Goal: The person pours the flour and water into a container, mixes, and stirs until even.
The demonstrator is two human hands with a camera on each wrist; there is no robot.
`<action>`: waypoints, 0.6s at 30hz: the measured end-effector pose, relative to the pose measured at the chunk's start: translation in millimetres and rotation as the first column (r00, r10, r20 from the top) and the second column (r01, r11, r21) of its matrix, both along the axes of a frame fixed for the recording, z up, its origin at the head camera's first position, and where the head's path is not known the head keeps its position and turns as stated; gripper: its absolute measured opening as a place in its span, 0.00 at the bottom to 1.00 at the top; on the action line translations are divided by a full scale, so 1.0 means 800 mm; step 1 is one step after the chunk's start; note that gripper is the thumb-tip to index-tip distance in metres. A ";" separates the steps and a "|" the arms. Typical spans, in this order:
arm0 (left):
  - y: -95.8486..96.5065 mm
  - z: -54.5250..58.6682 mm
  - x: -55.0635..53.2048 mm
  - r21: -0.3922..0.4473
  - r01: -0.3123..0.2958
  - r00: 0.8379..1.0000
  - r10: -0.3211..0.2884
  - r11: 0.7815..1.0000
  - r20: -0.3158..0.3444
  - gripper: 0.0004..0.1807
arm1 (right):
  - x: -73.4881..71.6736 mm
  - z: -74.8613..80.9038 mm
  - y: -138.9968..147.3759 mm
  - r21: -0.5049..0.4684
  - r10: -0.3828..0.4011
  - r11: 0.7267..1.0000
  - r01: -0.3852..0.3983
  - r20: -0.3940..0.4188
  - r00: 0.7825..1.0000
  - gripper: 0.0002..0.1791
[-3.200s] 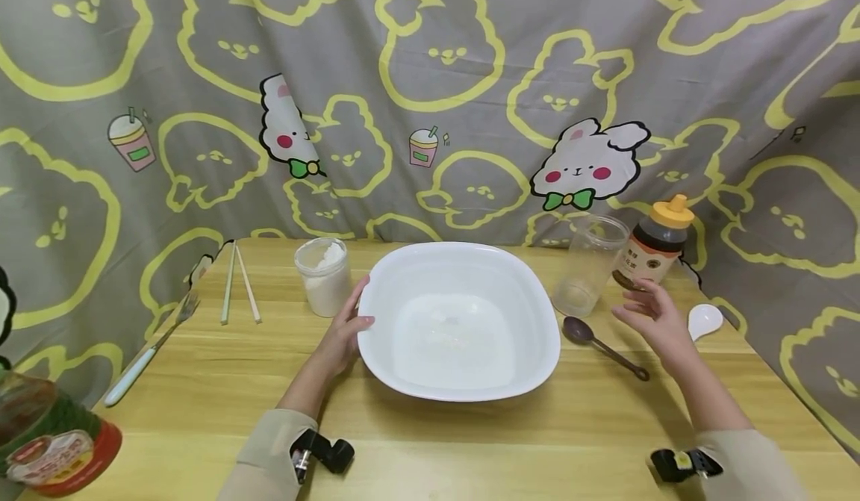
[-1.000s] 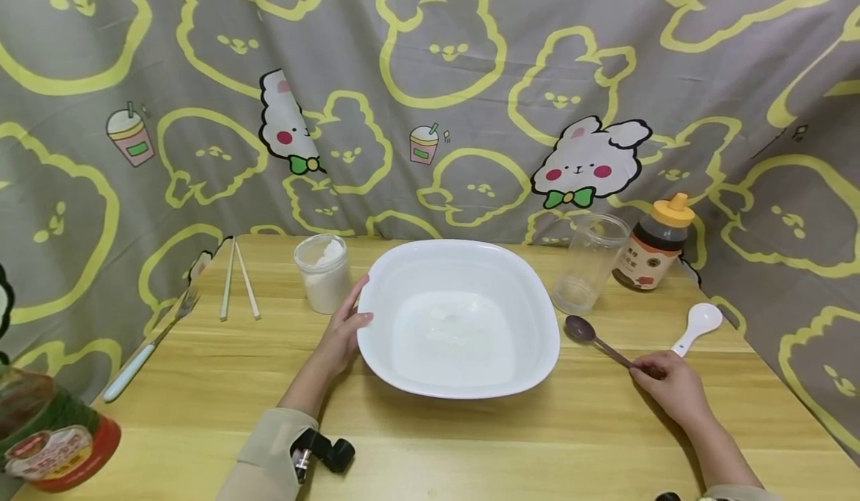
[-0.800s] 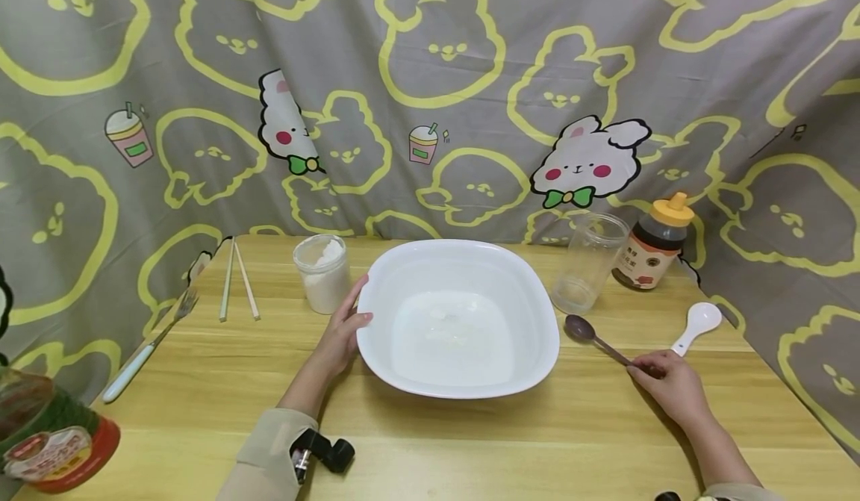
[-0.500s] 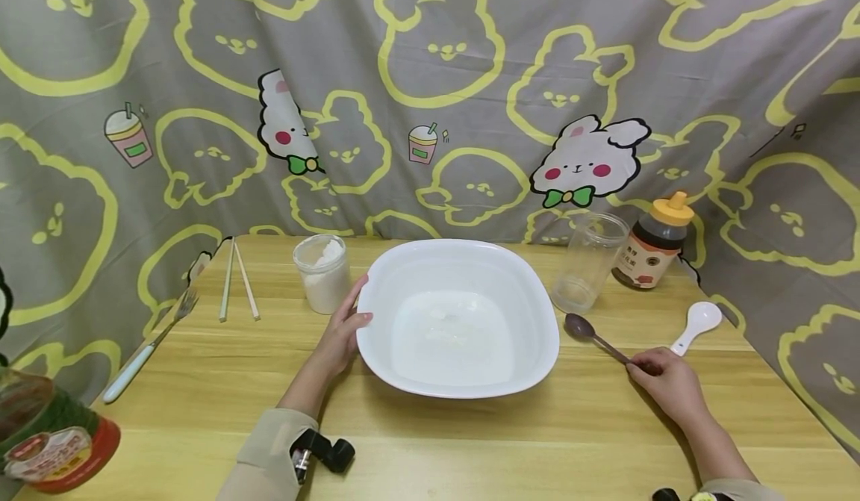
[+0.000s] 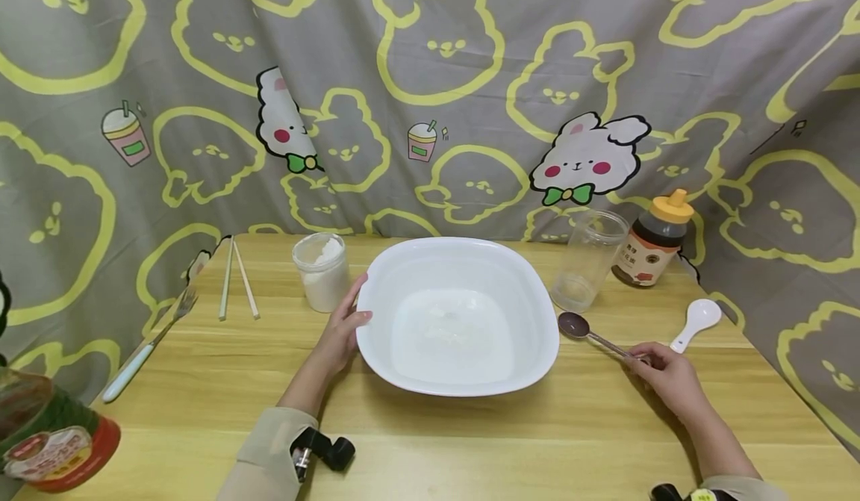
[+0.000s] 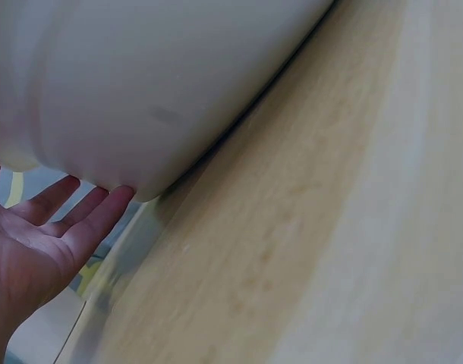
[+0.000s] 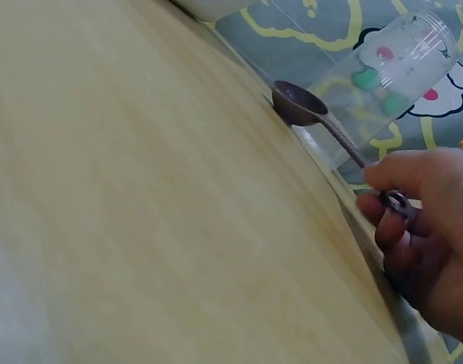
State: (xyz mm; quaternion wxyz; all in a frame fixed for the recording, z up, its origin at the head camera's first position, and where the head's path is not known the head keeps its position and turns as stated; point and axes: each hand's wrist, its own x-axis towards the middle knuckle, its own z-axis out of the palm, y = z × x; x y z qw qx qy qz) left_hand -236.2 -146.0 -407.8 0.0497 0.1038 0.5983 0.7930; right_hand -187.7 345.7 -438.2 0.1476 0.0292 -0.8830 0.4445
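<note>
A white basin (image 5: 457, 329) with a little clear liquid in its bottom sits mid-table. My left hand (image 5: 339, 329) holds its left side, thumb over the rim and fingers spread against the outer wall. In the left wrist view, those fingertips (image 6: 121, 193) touch the wall low down. My right hand (image 5: 665, 378) pinches the end of a dark brown spoon's handle between thumb and fingers. The bowl of this spoon (image 7: 300, 104) points left toward the basin, hollow side up, close over the table. The handle's ringed end shows between the fingers in the right wrist view.
Behind the spoon stand a clear empty jar (image 5: 591, 262) and a honey bottle (image 5: 652, 243). A white spoon (image 5: 699, 320) lies far right. Left are a jar of white powder (image 5: 324, 277), chopsticks (image 5: 245, 281), a fork (image 5: 151, 348) and a red-green container (image 5: 57, 441).
My right hand came from near the honey bottle down to the brown spoon and took its handle end. Just now the spoon has shifted slightly left and tipped up. The left hand stays on the basin.
</note>
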 end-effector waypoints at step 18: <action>0.001 0.000 0.001 0.014 0.007 1.000 -0.007 1.000 -0.005 0.37 | 0.007 0.032 0.008 -0.543 0.186 0.832 -0.114 0.078 0.979 0.05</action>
